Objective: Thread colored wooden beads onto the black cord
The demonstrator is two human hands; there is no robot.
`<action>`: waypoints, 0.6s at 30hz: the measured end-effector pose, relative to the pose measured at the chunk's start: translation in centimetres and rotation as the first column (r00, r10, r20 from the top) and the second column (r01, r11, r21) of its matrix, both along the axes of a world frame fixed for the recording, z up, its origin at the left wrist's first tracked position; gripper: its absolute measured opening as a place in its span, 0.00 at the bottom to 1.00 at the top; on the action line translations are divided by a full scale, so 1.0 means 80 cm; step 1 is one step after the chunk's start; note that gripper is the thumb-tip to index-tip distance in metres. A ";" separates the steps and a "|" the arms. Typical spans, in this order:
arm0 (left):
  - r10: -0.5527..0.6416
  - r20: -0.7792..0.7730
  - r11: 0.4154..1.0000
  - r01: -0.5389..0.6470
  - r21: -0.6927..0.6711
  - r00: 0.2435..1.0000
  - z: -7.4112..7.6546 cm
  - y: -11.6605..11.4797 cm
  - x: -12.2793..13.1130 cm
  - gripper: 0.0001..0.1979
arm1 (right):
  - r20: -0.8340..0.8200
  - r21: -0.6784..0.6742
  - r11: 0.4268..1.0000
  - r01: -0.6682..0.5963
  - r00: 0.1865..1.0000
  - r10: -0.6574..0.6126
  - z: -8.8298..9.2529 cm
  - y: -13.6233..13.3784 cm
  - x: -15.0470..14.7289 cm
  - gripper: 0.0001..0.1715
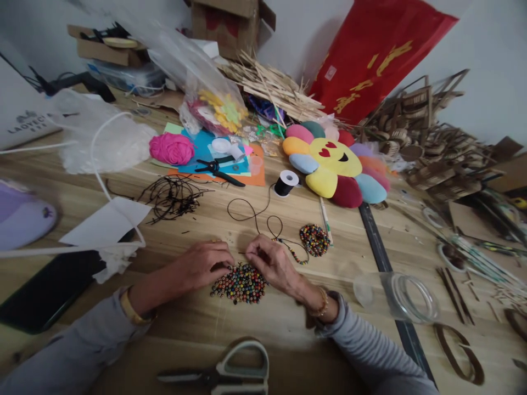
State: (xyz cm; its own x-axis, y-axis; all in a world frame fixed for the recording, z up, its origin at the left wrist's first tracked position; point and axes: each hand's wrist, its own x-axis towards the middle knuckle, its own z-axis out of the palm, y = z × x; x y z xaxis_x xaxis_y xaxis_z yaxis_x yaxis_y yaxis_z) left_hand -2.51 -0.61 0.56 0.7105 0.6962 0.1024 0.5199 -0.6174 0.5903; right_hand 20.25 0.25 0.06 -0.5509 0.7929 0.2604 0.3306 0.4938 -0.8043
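A loose pile of small multicoloured beads (pixel 242 284) lies on the wooden table between my hands. My left hand (pixel 206 263) has its thumb and fingertips drawn together at the pile's upper left edge; whatever is between them is too small to make out. Just right of it, my right hand (pixel 274 263) pinches the end of a thin black cord (pixel 242 253), which pokes out left of the fingertips. Beyond that hand, a row of strung beads (pixel 294 253) sits on the cord, which loops back to a spool of black cord (pixel 285 182). A coiled bead string (pixel 315 240) lies to the right.
Scissors (pixel 222 373) lie near the front edge. Cut black cords (pixel 171 196), pliers (pixel 220 171), pink yarn (pixel 171 148) and a flower cushion (pixel 335 162) are farther back. A dark phone-like slab (pixel 49 291) is at left, clear tubing (pixel 414 296) at right.
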 end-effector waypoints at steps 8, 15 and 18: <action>0.015 -0.003 0.998 -0.015 0.057 1.000 -0.007 -0.004 0.002 0.09 | 0.168 0.382 0.918 -0.106 0.985 0.043 -0.009 -0.012 0.000 0.09; 0.039 0.058 0.998 -0.041 0.043 0.998 -0.012 -0.001 0.005 0.10 | 0.315 0.601 0.763 -0.239 0.948 0.049 -0.002 -0.028 0.002 0.14; 0.079 0.149 0.997 -0.078 -0.008 0.986 -0.013 -0.001 0.008 0.09 | 0.299 0.624 0.737 -0.258 0.951 0.080 0.002 -0.031 0.002 0.14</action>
State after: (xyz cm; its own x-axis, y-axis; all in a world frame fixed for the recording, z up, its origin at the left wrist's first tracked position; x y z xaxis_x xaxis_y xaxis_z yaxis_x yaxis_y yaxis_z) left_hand -1.88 -0.66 -0.46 0.6305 0.7496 0.2015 0.4730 -0.5769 0.6660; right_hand 20.42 -2.26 0.21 -0.7730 0.3654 0.5186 0.3234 0.9302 -0.1733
